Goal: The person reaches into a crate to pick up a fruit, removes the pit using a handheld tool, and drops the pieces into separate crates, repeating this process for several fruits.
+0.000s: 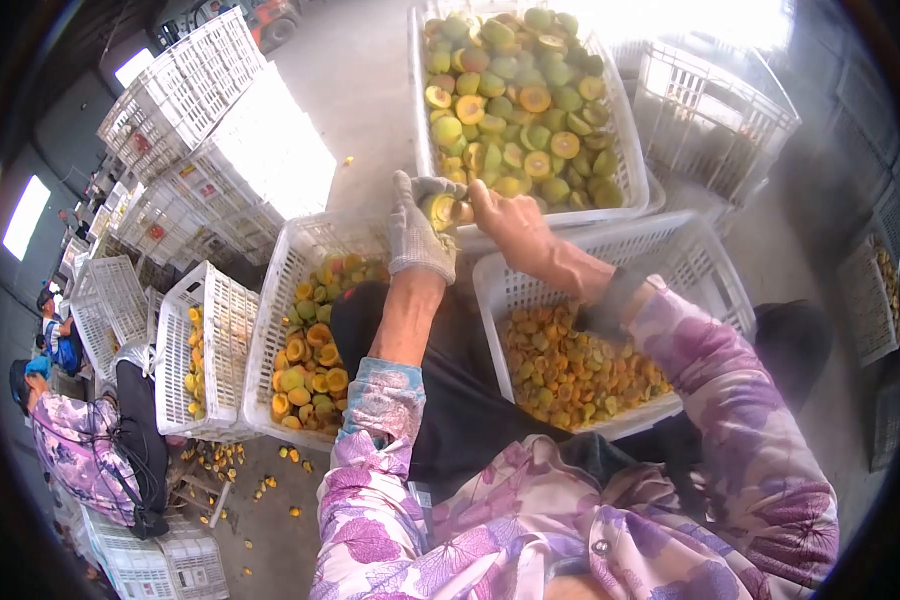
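My left hand [422, 228], in a pale work glove, is closed round a cut green-yellow fruit [444, 211] in front of the upper crate. Against the fruit's right side is my right hand [515, 228], bare, its fingers pressed together on something too small to make out. Behind both hands, a white crate [425, 120] is heaped with halved and whole green fruit [530, 100]. Below my right forearm, another crate [495, 330] holds small orange-yellow pieces [570, 375]. A crate at the left [260, 340] has orange and green halves [310, 375].
Stacked white crates [195, 130] rise at the upper left. Another crate [710, 115] stands at the upper right. A person in a flowered top [85, 440] sits at the far left. Fruit pieces [215, 458] are scattered on the floor [270, 540].
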Available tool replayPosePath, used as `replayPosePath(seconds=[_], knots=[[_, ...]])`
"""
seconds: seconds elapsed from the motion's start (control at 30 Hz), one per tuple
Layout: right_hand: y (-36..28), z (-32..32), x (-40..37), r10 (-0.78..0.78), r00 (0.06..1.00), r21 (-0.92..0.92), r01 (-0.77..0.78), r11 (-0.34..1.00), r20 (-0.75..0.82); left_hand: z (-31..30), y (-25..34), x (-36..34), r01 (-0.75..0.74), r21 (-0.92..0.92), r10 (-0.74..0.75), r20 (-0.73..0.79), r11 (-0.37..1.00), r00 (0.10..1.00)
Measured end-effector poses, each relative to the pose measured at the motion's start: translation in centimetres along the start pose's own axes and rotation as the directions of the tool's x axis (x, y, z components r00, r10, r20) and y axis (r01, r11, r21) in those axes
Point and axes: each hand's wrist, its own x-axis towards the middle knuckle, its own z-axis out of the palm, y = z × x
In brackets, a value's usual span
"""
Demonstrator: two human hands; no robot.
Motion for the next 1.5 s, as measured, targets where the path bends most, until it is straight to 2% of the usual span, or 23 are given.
replayPosePath(seconds=[0.3,0.4,0.43,0.5,0.53,0.6,0.63,0.7,0.73,0.8,0.83,0.9,0.93,0.97,1.0,1.1,1.13,1.2,1.27,1.37,1.4,1.47,1.5], knots=[[-5.4,3.4,-1.6,0.299,0.954,0.232,-0.284,0.930,-0.032,-2.4,-2.1,2.5,0.091,-0.182,-0.102,-0.049,0.979,0.994],[-6.9,5.1,-1.6,0.534,0.845,0.462,-0.482,0.745,0.020,-2.1,-2.1,2.4,0.142,-0.182,-0.156,-0.067,0.973,0.985],[-6.0,6.2,-2.0,0.536,0.844,0.465,-0.481,0.744,0.015,-2.4,-2.5,2.9,0.101,-0.217,-0.110,-0.027,0.971,0.994],[-3.9,9.3,-3.0,0.323,0.928,0.530,-0.181,0.828,-0.187,-3.4,-3.0,3.8,0.061,-0.246,-0.060,0.011,0.967,0.998],[-4.4,7.4,-2.7,0.324,0.927,0.529,-0.182,0.829,-0.188,-4.0,-3.4,4.3,0.065,-0.273,-0.030,0.133,0.960,0.991],[-6.2,0.4,-1.4,0.249,0.967,0.678,-0.220,0.702,0.056,-3.6,-3.2,4.4,0.076,-0.304,0.006,0.260,0.950,0.966],[-6.1,-0.9,-1.3,0.249,0.967,0.678,-0.218,0.702,0.053,-2.9,-2.2,3.7,0.089,-0.235,-0.008,0.324,0.968,0.946],[-5.0,-3.0,-1.8,0.113,0.757,0.744,-0.653,0.141,0.643,-1.8,-0.4,2.0,0.103,-0.157,-0.035,0.384,0.982,0.923],[-4.9,-4.1,-2.2,0.115,0.755,0.742,-0.656,0.142,0.646,-1.0,0.4,1.1,0.080,-0.085,-0.037,0.419,0.993,0.907],[-4.5,-5.9,-3.2,-0.007,0.749,0.743,-0.659,-0.121,0.663,-0.6,-0.2,1.0,0.062,-0.022,-0.045,0.458,0.998,0.888],[-4.4,-5.8,-3.2,-0.001,0.748,0.742,-0.659,-0.121,0.664,-0.5,-0.6,1.2,0.083,-0.008,-0.072,0.431,0.997,0.899],[-4.1,-5.2,-3.0,0.186,0.679,0.649,-0.734,0.201,0.710,-0.5,-1.3,1.2,0.110,0.012,-0.105,0.404,0.994,0.909],[-3.2,-3.7,-3.2,0.191,0.680,0.651,-0.733,0.196,0.708,0.2,-0.6,0.3,0.128,0.017,-0.126,0.332,0.992,0.935],[-1.8,-1.2,-3.5,0.142,0.927,0.695,-0.357,0.624,0.348,0.7,-0.3,-0.1,0.146,0.022,-0.147,0.259,0.989,0.955],[-1.0,-0.1,-4.2,-0.082,0.997,0.447,0.077,0.891,-0.008,0.9,-0.7,-0.1,0.161,0.027,-0.163,0.269,0.987,0.949],[-2.3,-3.1,-3.7,-0.098,0.989,0.473,0.138,0.870,-0.108,0.7,-1.0,0.2,0.284,-0.019,-0.274,0.205,0.959,0.940],[-2.3,-3.1,-4.4,-0.095,0.990,0.467,0.135,0.874,-0.108,0.5,-1.4,0.2,0.227,0.043,-0.229,0.310,0.973,0.923],[-1.8,-2.6,-6.6,0.106,0.958,0.479,-0.227,0.848,0.267,0.7,-1.9,-0.5,0.160,0.091,-0.184,0.423,0.983,0.887],[-1.4,-0.8,-9.3,0.109,0.972,0.453,-0.194,0.870,0.208,1.0,-2.7,-2.1,-0.202,0.512,-0.034,0.415,0.835,0.909],[-1.6,1.2,-11.9,0.112,0.992,0.470,-0.125,0.874,0.056,0.5,-4.2,-3.0,-0.196,0.589,-0.137,0.472,0.784,0.871],[-1.4,1.2,-12.9,0.122,0.987,0.459,-0.158,0.874,0.107,0.3,-4.7,-3.0,0.072,0.466,-0.304,0.446,0.882,0.842],[-1.3,-0.8,-13.3,0.129,0.979,0.444,-0.187,0.877,0.157,0.5,-5.2,-2.7,0.200,0.471,-0.398,0.368,0.859,0.840],[-0.9,-2.9,-13.1,0.041,0.891,0.517,-0.300,0.802,0.453,0.6,-5.7,-2.5,0.324,0.462,-0.486,0.290,0.825,0.824]])
